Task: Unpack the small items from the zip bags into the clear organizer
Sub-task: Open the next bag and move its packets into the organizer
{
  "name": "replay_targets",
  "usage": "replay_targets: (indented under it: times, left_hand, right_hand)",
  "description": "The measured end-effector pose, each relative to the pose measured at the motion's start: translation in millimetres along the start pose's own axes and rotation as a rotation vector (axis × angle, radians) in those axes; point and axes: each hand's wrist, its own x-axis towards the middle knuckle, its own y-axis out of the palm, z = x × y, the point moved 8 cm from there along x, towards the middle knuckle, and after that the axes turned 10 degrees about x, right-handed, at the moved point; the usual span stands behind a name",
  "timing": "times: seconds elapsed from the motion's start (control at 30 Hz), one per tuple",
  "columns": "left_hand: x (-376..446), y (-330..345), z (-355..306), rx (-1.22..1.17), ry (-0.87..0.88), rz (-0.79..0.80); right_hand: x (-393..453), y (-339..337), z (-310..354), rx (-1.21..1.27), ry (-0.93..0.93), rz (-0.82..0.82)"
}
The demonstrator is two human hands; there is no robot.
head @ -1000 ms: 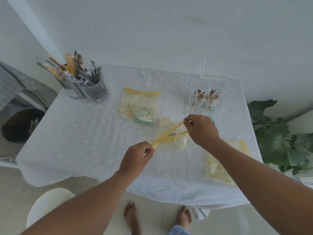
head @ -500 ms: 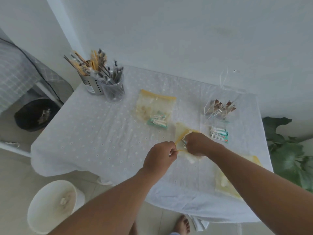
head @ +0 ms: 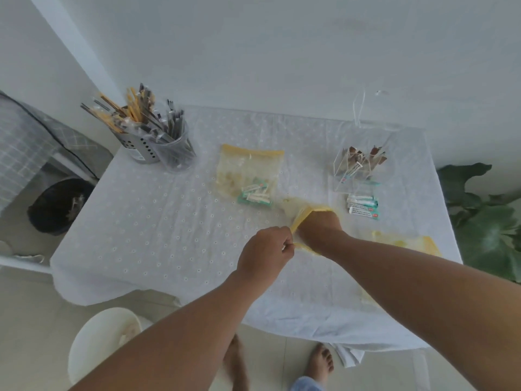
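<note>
Just below the middle of the frame, the left hand [head: 265,249] pinches the yellow rim of an opened zip bag [head: 303,214], and its grip keeps the mouth stretched wide. That looks meant to give the right hand [head: 320,225] room, since its fingers are plunged inside the bag and hidden. Whether that grip is grasping anything in there cannot be told.

The clear organizer [head: 359,165] stands in the upper right on the white worktop [head: 158,221], within reach of the right arm, with brown-tipped sticks upright in its back compartment. Just in front of it lies a small pile of white and green packets [head: 362,207]; whether they sit inside a front compartment or beside it is unclear.

Three zip bags show: the one in hand, a second zip bag [head: 249,172] lying flat at centre with green packets visible in it, and a third zip bag [head: 408,242] partly hidden behind the right forearm. Two cutlery holders [head: 158,136] stand in the upper left, crowded with utensils. Two bins sit on the floor at the left.
</note>
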Motion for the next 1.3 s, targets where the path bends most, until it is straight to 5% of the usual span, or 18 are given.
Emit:
replay_targets:
  times: [0.47, 0.67, 0.83, 1.07, 1.3]
  left_hand:
    - [7.5, -3.4, 6.5, 0.024, -0.049, 0.029]
    - [7.2, -1.7, 15.2, 0.014, -0.098, 0.05]
    - [7.1, -0.9, 20.3, 0.014, -0.148, 0.069]
    - [0.1, -1.3, 32.9, 0.109, -0.229, 0.1]
    - [-2.2, 5.7, 38.7, 0.087, -0.275, 0.109]
  right_hand:
    - [-9.5, 10.4, -10.0, 0.069, -0.114, 0.038]
    - [-19.2, 19.8, -3.2, 0.022, -0.144, 0.268]
    - [-36.3, 11.4, -0.6, 0.12, -0.221, 0.305]
    - [-70.2, -10.9, 0.5, 0.181, -0.334, 0.063]
    - [-107.4, -57.3, -11.3, 0.893, -0.363, -0.286]
